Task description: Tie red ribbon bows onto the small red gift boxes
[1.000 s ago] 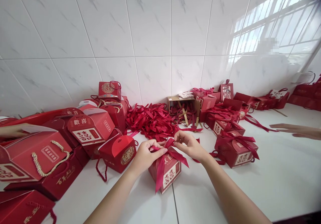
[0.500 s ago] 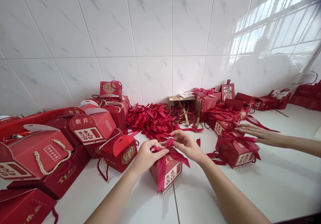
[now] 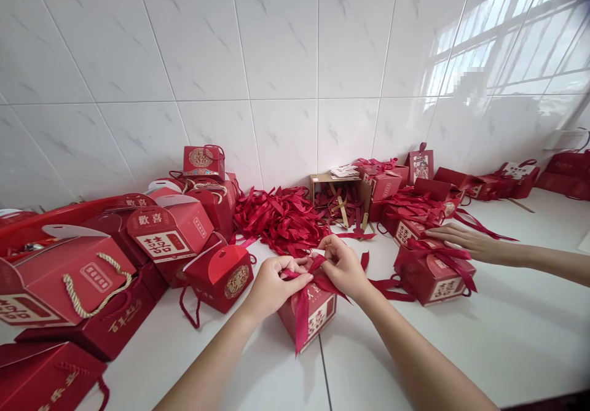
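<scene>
Left hand (image 3: 276, 286) and right hand (image 3: 345, 270) both pinch ribbon (image 3: 302, 322) on top of box (image 3: 321, 320), likely so it doesn't slacken; box sits on table (image 3: 359, 362) close in front, probably for two-handed reach.

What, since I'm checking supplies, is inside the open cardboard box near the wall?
Dark red strips and a few gold strips show inside the cardboard box. They hide its bottom, so whatever lies beneath or behind them cannot be seen.
</scene>
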The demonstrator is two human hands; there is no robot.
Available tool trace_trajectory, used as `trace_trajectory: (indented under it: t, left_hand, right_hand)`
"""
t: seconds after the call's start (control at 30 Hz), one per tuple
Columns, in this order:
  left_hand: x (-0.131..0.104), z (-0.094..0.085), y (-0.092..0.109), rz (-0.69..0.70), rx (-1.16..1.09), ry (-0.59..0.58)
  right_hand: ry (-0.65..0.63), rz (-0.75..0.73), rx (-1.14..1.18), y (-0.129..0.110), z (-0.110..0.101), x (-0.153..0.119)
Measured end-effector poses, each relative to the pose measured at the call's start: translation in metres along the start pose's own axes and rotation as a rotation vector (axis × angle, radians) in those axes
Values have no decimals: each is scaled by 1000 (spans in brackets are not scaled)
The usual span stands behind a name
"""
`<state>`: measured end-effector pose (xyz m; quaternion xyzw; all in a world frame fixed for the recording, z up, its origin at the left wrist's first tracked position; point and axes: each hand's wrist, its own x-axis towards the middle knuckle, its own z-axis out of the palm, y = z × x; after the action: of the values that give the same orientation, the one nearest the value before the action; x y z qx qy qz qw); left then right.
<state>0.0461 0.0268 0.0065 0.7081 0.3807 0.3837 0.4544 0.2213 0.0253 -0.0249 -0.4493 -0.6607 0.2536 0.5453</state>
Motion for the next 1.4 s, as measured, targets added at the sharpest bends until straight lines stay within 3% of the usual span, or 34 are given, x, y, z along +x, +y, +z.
trace_trajectory:
  t: [0.27, 0.5, 0.73, 0.8, 0.9, 0.97, 1.07, 1.4]
  left_hand:
    - [1, 3, -2, 20, 4, 0]
    - [4, -6, -3, 3, -51, 6]
    - [7, -20, -6, -76, -195, -50]
    - [6, -20, -4, -88, -288, -91]
    - [3, -20, 0, -92, -365, -118]
    - [2, -19, 1, -69, -310, -108]
    - [0, -19, 2, -44, -240, -101]
    - [7, -22, -7, -12, -23, 3]
  right_hand:
    - [91, -29, -47, 3, 2, 3]
    - [-113, -66, 48, -2, -8, 6]
    - [-511, 145, 465, -11, -28, 0]
    - [-480, 130, 456, -14, -29, -1]
    - [-307, 9, 209, -19, -20, 0]
    - [-258, -92, 48, -21, -13, 1]
    - [-268, -169, -53, -20, -4, 2]
    - [-278, -184, -136, -17, -2, 3]
